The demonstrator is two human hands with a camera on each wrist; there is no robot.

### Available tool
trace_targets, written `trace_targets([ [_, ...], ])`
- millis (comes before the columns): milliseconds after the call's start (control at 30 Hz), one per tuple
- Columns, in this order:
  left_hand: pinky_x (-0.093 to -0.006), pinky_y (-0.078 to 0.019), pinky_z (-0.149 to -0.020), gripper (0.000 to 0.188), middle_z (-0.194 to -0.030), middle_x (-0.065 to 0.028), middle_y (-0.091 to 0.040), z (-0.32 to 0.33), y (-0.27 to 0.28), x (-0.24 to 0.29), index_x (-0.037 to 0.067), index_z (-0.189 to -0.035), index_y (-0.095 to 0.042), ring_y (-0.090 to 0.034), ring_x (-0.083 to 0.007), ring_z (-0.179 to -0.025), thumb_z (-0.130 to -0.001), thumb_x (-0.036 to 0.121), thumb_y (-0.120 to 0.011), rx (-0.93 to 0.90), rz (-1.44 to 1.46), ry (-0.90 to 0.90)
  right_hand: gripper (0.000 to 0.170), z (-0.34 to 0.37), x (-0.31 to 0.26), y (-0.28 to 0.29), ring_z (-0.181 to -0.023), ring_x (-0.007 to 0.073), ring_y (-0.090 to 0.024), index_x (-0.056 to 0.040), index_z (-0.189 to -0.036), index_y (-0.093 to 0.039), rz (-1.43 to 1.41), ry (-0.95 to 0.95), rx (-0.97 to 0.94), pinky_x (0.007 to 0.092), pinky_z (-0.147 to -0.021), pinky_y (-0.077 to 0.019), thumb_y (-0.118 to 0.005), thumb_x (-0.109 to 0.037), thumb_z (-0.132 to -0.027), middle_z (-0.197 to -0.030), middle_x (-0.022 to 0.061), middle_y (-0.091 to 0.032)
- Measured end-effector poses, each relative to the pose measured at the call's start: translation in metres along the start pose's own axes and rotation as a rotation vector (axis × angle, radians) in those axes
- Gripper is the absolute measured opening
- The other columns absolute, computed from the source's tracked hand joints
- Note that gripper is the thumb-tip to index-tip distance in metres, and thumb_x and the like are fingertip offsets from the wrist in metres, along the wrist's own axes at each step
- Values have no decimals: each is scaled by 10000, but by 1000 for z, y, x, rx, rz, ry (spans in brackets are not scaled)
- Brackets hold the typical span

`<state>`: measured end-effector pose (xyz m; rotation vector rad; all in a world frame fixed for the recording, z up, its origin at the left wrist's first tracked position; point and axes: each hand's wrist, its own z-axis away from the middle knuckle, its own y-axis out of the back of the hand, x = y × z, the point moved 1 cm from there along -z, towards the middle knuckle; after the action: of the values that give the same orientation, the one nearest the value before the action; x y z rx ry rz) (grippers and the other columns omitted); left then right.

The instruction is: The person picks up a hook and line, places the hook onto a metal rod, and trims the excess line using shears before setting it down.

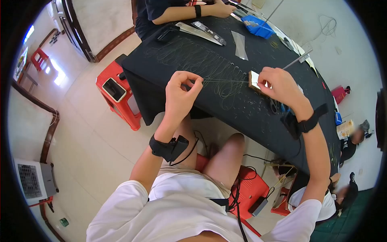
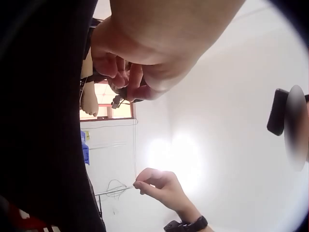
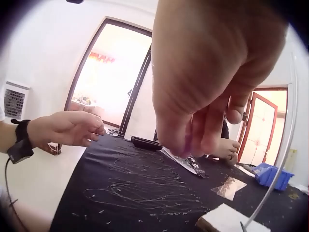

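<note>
My left hand (image 1: 182, 93) pinches one end of a thin line (image 1: 225, 81) between thumb and forefinger, above the near edge of the black-covered table. The line runs taut to my right hand (image 1: 282, 86), whose thumb and fingertips pinch it over a white-topped block (image 3: 234, 220). In the head view the right fingers partly cover that block. A thin metal rod (image 1: 297, 59) rises from beside the block. Beyond my hands, many loose loops of fine line (image 1: 193, 56) lie spread in a row on the cloth, with small clippings around.
Scissors (image 1: 275, 106) lie beneath the right wrist. Farther back are a clear plastic bag (image 1: 240, 45), a blue bin (image 1: 258, 27) and a long flat packet (image 1: 209, 32). Another person's arm (image 1: 181, 14) reaches over the far side. A phone (image 1: 114, 89) lies on a red stool at left.
</note>
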<state>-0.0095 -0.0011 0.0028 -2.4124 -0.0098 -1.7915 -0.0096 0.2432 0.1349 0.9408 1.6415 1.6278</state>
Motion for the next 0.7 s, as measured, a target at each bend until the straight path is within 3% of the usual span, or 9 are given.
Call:
trace_targets([
  [67,-258,-404,-587,55,-799,-31,-541,3,0,9,58,-729,-632,-503,-136,-652,-696,102,-629,55,-266,-146,109,-10,6,1,-643,236,-581,-44,-748,-605,78,92,25,311,-605,-448,-628,-128,-683,-739,83,-601],
  [100,-258,-404,-587,55,-799,-31,-541,-5,10,9,58,-729,-632,-503,-136,-652,-696,102,-629,48,-290,-152,109,-26,5,-4,-643,236,-581,-44,-748,-605,59,92,42,311,-605,-448,-628,-128,-683,-739,83,-601],
  [167,-256,-400,-568,57,-788,-43,-531,-7,10,8,49,-716,-620,-513,-152,-651,-685,95,-637,92,-370,-208,110,-46,13,-6,-644,254,-581,-27,-724,-601,-28,4,-162,322,-581,-445,-624,-124,-676,-706,98,-596],
  [200,-256,-400,-568,57,-788,-43,-531,-9,10,6,49,-716,-620,-513,-152,-651,-685,95,-637,93,-370,-208,109,-57,20,-9,-643,268,-582,-23,-709,-610,-24,55,-197,333,-571,-445,-626,-123,-669,-669,114,-593],
  [333,-282,-379,-626,59,-806,-43,-534,-14,10,-1,69,-728,-623,-528,-158,-662,-689,104,-650,104,-454,-262,117,-100,34,-18,-640,263,-591,-19,-713,-625,8,26,-240,333,-572,-447,-632,-126,-665,-664,117,-604],
  [433,-291,-369,-663,53,-809,-43,-535,-18,7,-4,78,-738,-629,-529,-163,-681,-705,114,-647,90,-571,-289,116,-127,43,-27,-637,252,-601,-17,-717,-635,-5,62,-252,330,-568,-447,-637,-125,-677,-663,118,-617],
  [500,-289,-369,-671,51,-808,-45,-537,-21,5,-6,77,-743,-634,-527,-165,-697,-718,121,-642,77,-635,-304,122,-141,49,-33,-631,228,-610,-15,-720,-640,59,-15,-364,326,-552,-446,-648,-131,-684,-669,111,-628],
  [700,-302,-334,-716,54,-782,-37,-518,-23,-8,-11,88,-746,-625,-508,-175,-687,-714,130,-639,5,-712,-339,142,-165,67,-50,-546,177,-593,-3,-712,-645,-66,-79,-466,310,-511,-439,-663,-138,-675,-586,89,-607],
])
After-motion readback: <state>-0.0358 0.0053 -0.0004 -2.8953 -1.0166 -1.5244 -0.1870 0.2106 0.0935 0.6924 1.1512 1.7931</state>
